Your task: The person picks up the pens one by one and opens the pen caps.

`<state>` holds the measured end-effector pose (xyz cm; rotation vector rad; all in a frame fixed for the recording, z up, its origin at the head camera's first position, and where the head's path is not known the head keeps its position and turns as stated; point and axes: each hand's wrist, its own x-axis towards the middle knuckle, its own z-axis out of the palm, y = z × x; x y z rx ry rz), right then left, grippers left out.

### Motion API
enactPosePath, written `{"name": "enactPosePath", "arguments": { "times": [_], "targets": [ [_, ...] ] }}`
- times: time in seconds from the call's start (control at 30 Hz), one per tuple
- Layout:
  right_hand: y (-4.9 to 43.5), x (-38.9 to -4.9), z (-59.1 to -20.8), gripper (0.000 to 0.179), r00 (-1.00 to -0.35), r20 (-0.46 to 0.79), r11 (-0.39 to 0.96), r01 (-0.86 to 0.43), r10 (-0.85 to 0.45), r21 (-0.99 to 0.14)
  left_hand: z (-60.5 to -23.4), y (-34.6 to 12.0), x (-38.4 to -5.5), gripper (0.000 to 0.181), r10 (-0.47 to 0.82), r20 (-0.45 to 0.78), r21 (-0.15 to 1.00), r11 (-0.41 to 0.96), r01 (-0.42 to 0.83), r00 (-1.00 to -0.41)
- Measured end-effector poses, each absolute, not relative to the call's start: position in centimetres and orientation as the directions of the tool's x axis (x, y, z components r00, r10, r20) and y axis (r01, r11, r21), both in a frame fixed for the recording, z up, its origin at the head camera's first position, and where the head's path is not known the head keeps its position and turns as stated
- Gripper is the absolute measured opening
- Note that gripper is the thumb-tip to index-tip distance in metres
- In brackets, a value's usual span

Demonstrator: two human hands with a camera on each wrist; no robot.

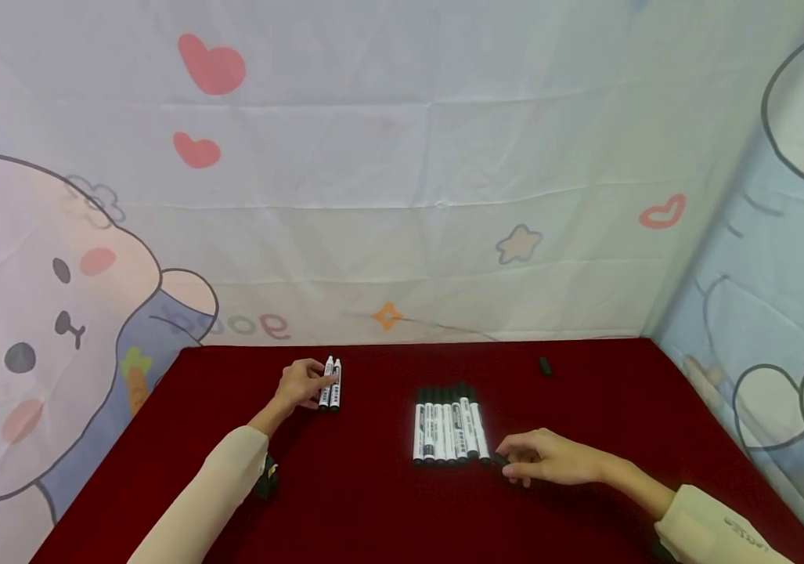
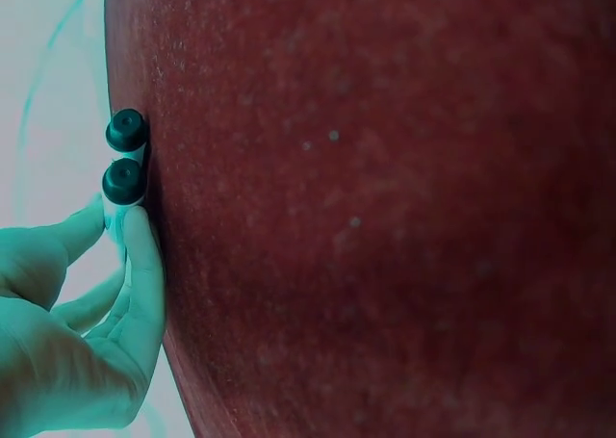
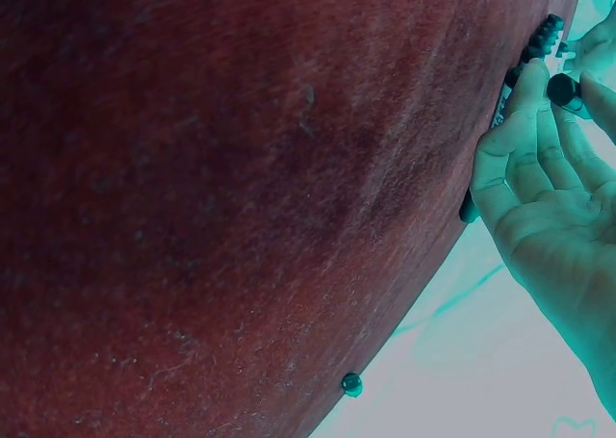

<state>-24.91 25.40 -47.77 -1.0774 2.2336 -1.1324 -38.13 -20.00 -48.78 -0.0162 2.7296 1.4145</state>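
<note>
At the table's left, two uncapped white markers lie side by side, pale tips pointing away and black ends toward me. My left hand point(image 1: 301, 384) pinches the left marker point(image 1: 325, 397); its black end point(image 2: 124, 181) shows just beyond the fingertips in the left wrist view. Beside it is the second marker point(image 1: 335, 398). My right hand point(image 1: 549, 458) holds a small black marker cap point(image 3: 566, 91) between thumb and fingers. This hand is just right of a row of several white markers point(image 1: 450, 431) with black caps on their far ends.
Another black cap point(image 1: 545, 366) lies alone near the table's back right. Dark red cloth point(image 1: 373, 501) covers the table. A pale curtain point(image 1: 402, 157) with cartoon prints hangs behind the back edge and along the sides.
</note>
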Motion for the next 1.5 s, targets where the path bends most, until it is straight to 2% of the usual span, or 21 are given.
{"name": "enactPosePath", "arguments": {
  "times": [0.53, 0.77, 0.97, 1.23, 1.5],
  "targets": [
    [25.6, -25.0, -47.7, 0.033, -0.628, -0.024, 0.386, -0.448, -0.778, -0.807, -48.9, -20.2, -38.7, 0.042, 0.042, -0.083, 0.811, 0.584, -0.043, -0.996],
    [25.4, -25.2, -47.5, 0.032, -0.629, -0.027, 0.393, -0.452, -0.777, -0.801, -47.9, -20.7, -38.0, 0.038, 0.072, 0.006, 0.807, 0.589, 0.048, -0.997],
    [25.8, -25.5, -47.5, 0.03, -0.648, -0.003, 0.41, -0.477, -0.762, -0.777, -47.3, -20.5, -38.0, 0.031, 0.066, 0.034, 0.779, 0.623, 0.068, -0.997],
    [26.5, -26.3, -46.9, 0.029, -0.67, 0.032, 0.416, -0.497, -0.742, -0.761, -46.4, -19.0, -36.2, 0.028, 0.213, 0.108, 0.772, 0.598, 0.217, -0.971],
    [26.9, -27.2, -46.1, 0.03, -0.689, 0.06, 0.414, -0.5, -0.722, -0.76, -46.0, -17.0, -34.9, 0.023, 0.269, 0.043, 0.767, 0.609, 0.205, -0.962]
  ]
}}
